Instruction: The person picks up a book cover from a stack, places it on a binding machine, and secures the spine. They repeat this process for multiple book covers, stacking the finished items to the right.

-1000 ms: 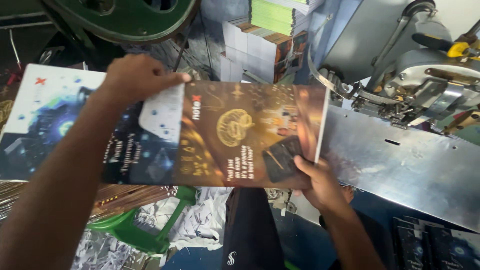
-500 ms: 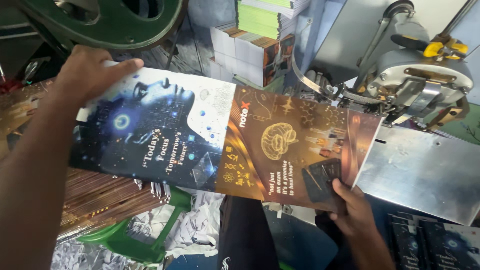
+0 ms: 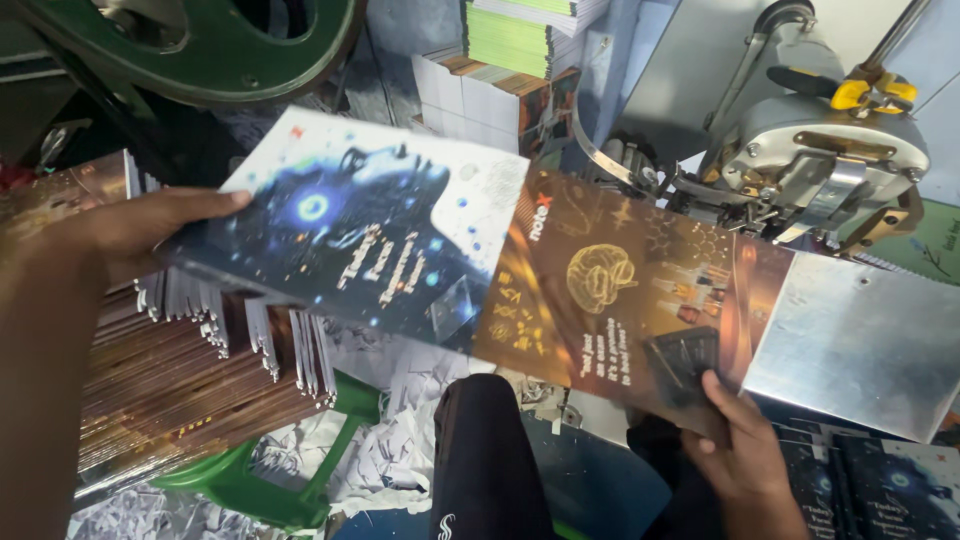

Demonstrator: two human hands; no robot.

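The left hand [image 3: 130, 235], arm outstretched, pinches the blue end of an unfolded notebook cover [image 3: 480, 270]; the right hand [image 3: 735, 450] clamps its brown end from below, beside the steel machine plate [image 3: 860, 345].

A long glossy printed cover sheet [image 3: 480, 270], blue-and-white on its left half and brown-gold with a brain drawing on its right, lies tilted and spread open in mid-air.
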